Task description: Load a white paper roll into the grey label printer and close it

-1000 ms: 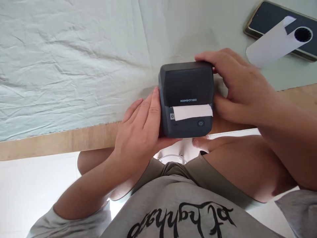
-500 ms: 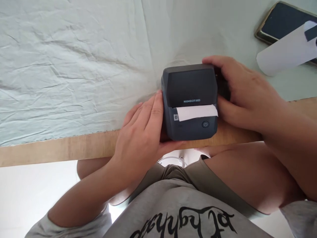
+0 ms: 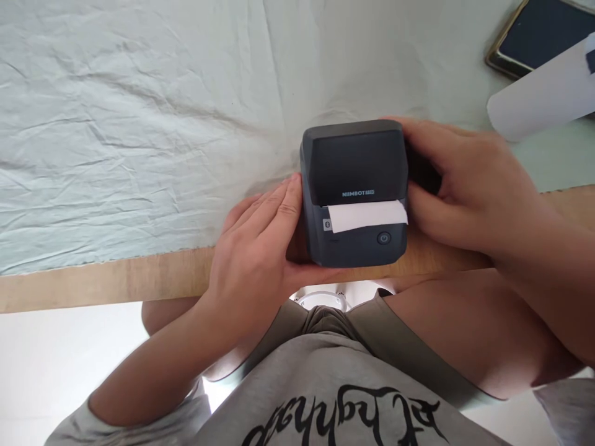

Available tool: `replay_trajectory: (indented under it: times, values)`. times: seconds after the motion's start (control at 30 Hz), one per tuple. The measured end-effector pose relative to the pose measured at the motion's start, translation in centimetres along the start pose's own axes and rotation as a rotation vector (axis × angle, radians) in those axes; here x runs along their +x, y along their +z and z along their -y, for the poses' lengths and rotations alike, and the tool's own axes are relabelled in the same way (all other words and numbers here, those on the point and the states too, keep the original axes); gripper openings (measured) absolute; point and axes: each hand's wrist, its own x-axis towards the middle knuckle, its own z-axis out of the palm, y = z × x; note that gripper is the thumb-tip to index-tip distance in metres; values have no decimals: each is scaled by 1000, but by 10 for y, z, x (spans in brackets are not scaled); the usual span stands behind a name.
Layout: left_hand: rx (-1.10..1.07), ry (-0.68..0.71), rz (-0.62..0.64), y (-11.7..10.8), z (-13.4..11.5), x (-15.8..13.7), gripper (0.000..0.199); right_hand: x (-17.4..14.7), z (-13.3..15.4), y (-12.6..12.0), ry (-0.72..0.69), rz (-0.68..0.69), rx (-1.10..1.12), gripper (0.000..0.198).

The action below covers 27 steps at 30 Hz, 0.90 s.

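A dark label printer [image 3: 357, 161] stands by the table's front edge, between my two hands. From its slot a strip of white label paper [image 3: 367, 215] sticks out over the front, above the round power button [image 3: 383, 238]. My left hand [image 3: 263, 241] grips the printer's left side, fingers along it and thumb at the lower front edge. On the other side, my right hand [image 3: 469, 179] is curled round the right edge, its fingertips hidden behind the far corner and its thumb on the side.
A pale wrinkled cloth [image 3: 139, 124] covers the table up to a bare wooden edge strip [image 3: 116, 279]. At the upper right, a white paper roll [image 3: 539, 93] lies partly over a phone [image 3: 539, 31]. My legs are below the edge.
The printer has shifted very slightly left and toward me. My right fingers have slipped further behind its far corner; both hands stay on it.
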Motion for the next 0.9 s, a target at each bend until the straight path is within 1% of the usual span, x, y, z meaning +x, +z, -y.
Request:
replay_trajectory:
  times: [0.1,0.2,0.3,0.43,0.53,0.57,0.6,0.63,0.67,0.7,0.73,0.77,0.8,0.83,0.87,0.9]
  values:
    - [-26,-1,-1,0,2,1,82,0,-1,-1,-9,2,-5,64]
    - [-28,42,-25,2,4,2,82,0,-2,-1,-21,12,1,65]
    - [1,68,-59,3,4,1,81,2,-1,0,7,39,29,65]
    - [0,-1,-1,1,3,1,80,4,0,0,76,63,72,64]
    - [-39,-27,45,-2,6,-1,93,0,-1,-4,190,53,121,54]
    - [-60,-35,50,-1,8,-2,99,-2,-2,-6,211,35,139,55]
    - [-95,-38,36,-1,10,-3,102,-3,-2,-9,213,16,156,61]
    - [-145,-29,-1,0,12,-4,100,-4,-1,-13,196,7,161,72]
    - [-204,-24,-53,2,13,-5,92,-4,0,-17,172,15,153,83]
    - [-273,-15,-129,3,14,-5,81,-3,1,-20,154,40,138,90]
    - [-333,-6,-212,4,14,-6,62,-2,3,-24,141,65,119,92]
    - [-377,-49,-272,4,13,-5,42,-1,6,-27,134,72,102,92]
    - [-415,-67,-344,3,11,-4,25,1,8,-30,136,67,88,90]
    - [-449,-95,-371,1,9,-3,19,2,11,-32,144,46,78,87]
    - [-479,-77,-356,-2,7,-1,28,2,14,-33,156,11,63,85]
    - [-507,-67,-310,-6,5,1,38,2,18,-34,167,-27,40,82]
